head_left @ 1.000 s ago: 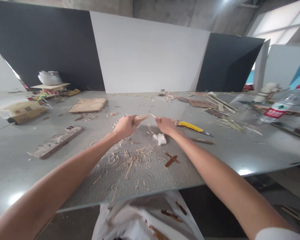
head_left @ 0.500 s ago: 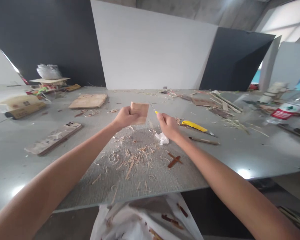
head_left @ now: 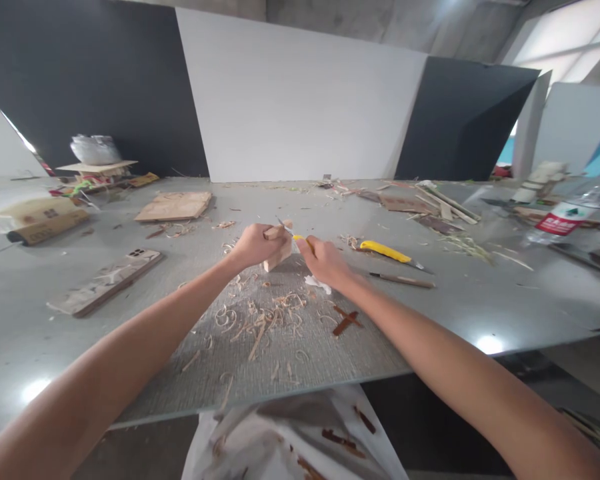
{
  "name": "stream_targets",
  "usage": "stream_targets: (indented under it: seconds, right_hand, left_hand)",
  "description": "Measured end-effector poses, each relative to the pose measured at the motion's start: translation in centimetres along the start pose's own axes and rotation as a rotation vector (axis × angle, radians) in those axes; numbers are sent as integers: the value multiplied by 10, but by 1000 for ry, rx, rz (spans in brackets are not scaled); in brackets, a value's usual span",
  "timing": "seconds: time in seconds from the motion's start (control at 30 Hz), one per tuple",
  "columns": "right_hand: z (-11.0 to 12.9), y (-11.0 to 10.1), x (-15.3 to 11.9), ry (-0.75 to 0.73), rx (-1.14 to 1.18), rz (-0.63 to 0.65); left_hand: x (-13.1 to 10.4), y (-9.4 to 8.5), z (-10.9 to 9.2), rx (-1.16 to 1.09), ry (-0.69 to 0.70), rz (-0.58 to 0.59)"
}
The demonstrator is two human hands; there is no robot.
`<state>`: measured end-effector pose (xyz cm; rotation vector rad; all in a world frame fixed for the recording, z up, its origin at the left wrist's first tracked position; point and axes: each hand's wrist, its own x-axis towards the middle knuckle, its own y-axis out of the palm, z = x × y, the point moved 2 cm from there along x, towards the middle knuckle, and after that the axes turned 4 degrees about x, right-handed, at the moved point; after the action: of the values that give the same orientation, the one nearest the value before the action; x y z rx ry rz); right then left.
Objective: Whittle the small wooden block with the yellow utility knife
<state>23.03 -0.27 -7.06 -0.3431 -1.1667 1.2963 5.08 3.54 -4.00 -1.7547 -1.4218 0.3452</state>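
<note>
Since the wooden block (head_left: 279, 258) looks light, stiff and dry, it should grip well along its left side, away from the knife (head_left: 299, 237). The left hand (head_left: 256, 245) clamps it there, beyond the curled shavings (head_left: 270, 317), while the right hand (head_left: 325, 261) closes around the knife's handle, both forearms stretching forward and converging.

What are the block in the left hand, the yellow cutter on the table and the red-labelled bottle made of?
Block: probably bare, dull wood, since it's pale tan like the curly shavings nearby. Yellow cutter: handle likely smooth plastic, evenly coloured; blade looks like grey metal. Bottle: seemingly clear, shiny plastic, because it's see-through.
</note>
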Motion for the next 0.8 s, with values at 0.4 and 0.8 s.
stream_targets:
  seconds: [0.4,0.8]
  right_hand:
    - [-7,-3,5,-30,-100,30]
    - [-18,5,19,116,-215,15]
  left_hand:
    - [0,2,-1,42,6,-35]
    - [0,-12,-7,-37,-129,-6]
